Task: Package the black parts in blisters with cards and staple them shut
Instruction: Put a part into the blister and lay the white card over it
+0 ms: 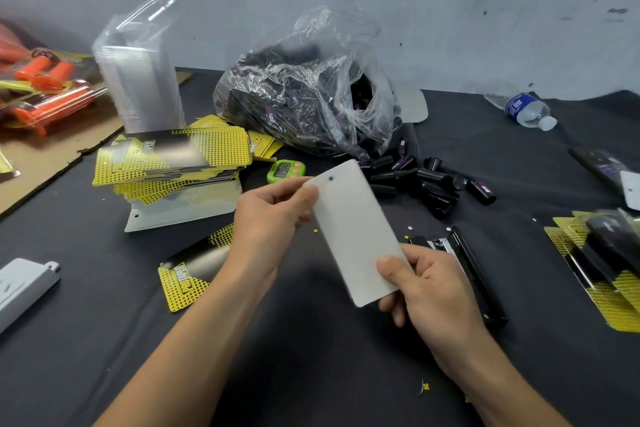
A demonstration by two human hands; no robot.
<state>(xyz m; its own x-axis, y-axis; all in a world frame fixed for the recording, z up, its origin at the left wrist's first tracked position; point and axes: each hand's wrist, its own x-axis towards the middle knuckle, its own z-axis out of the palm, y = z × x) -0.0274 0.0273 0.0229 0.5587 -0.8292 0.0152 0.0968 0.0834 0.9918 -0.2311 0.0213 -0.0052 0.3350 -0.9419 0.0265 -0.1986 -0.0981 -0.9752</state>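
Both hands hold one card (pixel 353 229) above the table, its plain white back toward me and a punched hole near the top. My left hand (pixel 273 218) pinches the top left corner; my right hand (pixel 426 284) grips the bottom right. Loose black parts (pixel 429 180) lie just beyond, spilling from a clear plastic bag (pixel 304 94) full of more. A stack of yellow-and-black cards (pixel 173 159) sits at the left, with one loose card (pixel 194 270) nearer me. Clear blisters (pixel 142 80) stand stacked behind the cards. A black stapler (pixel 467 270) lies under my right hand.
Finished packs (pixel 602 260) lie at the right edge. A green timer (pixel 285 170) sits beside the card stack. A water bottle (pixel 523 109) lies at the back right. Orange packaged goods (pixel 45 87) rest on cardboard at far left. A grey object (pixel 20 288) sits at the left edge.
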